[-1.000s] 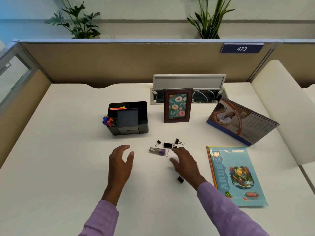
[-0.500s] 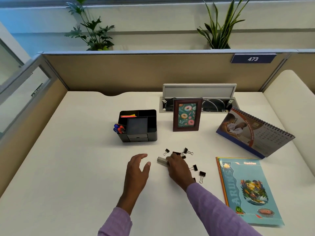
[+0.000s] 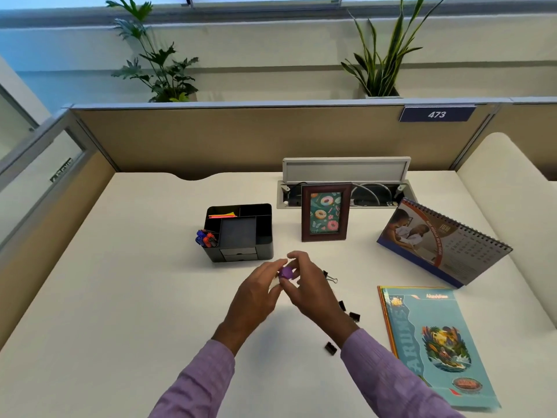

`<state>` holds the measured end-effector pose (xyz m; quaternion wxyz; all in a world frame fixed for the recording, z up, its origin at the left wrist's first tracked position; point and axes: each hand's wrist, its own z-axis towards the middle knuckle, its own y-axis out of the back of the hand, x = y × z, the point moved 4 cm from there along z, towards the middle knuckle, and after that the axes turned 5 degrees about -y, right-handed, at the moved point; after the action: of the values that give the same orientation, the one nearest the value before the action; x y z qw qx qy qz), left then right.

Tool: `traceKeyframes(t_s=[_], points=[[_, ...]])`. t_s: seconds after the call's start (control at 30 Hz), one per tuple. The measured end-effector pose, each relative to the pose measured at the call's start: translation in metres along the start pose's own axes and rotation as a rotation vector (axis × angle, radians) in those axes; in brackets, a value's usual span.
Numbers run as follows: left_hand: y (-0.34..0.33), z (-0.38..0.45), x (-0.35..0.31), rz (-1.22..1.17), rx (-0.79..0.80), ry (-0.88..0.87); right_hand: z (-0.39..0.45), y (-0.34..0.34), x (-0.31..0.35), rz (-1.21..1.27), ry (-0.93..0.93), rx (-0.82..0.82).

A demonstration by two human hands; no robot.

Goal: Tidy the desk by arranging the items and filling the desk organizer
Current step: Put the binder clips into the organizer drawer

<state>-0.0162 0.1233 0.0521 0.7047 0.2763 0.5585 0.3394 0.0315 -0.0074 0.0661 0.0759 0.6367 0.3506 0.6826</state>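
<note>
Both grips [image 3: 313, 285] [image 3: 256, 292] pinch a purple-capped item [image 3: 285, 273] above scattered binder clips [image 3: 354, 316], near organizer [image 3: 241, 232].

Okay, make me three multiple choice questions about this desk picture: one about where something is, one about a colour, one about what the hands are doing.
1. Where does the photo frame stand relative to the desk organizer?
A. To its right
B. To its left
C. Inside it

2. What colour is the small item between the hands?
A. Yellow
B. Purple
C. White

3. What are the hands doing?
A. Both rest flat on the desk
B. Both hold the small item above the desk
C. One lifts the booklet

Answers: 1 A, the frame stands right of the black organizer. 2 B, its visible part is purple. 3 B, the left hand and right hand share a grip on it.
</note>
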Motion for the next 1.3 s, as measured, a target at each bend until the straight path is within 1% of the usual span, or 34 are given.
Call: traceKeyframes(t_s=[0.07,0.13,0.2,0.33,0.4,0.47,0.53,0.63,0.77,0.83,0.93,1.17,1.3], points=[[0.005,0.008,0.001,-0.008,-0.013,-0.027,0.001,0.003,0.000,0.055,-0.011,-0.007],[0.016,0.022,0.005,-0.035,-0.061,-0.021,-0.002,0.006,-0.004,0.080,-0.034,-0.028],[0.030,0.040,0.012,-0.034,-0.117,0.014,-0.009,0.008,-0.014,0.084,-0.064,-0.044],[0.052,0.080,0.032,0.001,-0.217,0.112,-0.033,0.004,-0.041,0.020,-0.115,-0.013],[0.054,0.096,0.038,0.023,-0.215,0.134,-0.045,0.001,-0.055,0.009,-0.147,0.000],[0.053,0.107,0.042,0.108,-0.196,0.132,-0.055,0.000,-0.066,0.004,-0.177,0.011],[0.048,0.114,0.047,0.228,-0.165,0.122,-0.065,0.000,-0.076,-0.003,-0.202,0.013],[0.040,0.120,0.057,0.341,-0.103,0.129,-0.075,0.001,-0.086,-0.013,-0.231,0.007],[0.023,0.124,0.069,0.491,0.082,0.106,-0.087,0.000,-0.097,-0.008,-0.275,-0.001],[0.018,0.126,0.069,0.532,0.144,0.085,-0.093,-0.001,-0.101,-0.009,-0.294,0.013],[0.015,0.131,0.067,0.578,0.192,0.069,-0.099,-0.004,-0.106,0.005,-0.322,0.041],[0.004,0.152,0.071,0.824,0.389,-0.037,-0.103,-0.007,-0.110,0.013,-0.335,0.056],[-0.003,0.160,0.075,0.893,0.464,-0.023,-0.104,-0.004,-0.110,0.007,-0.340,0.053]])
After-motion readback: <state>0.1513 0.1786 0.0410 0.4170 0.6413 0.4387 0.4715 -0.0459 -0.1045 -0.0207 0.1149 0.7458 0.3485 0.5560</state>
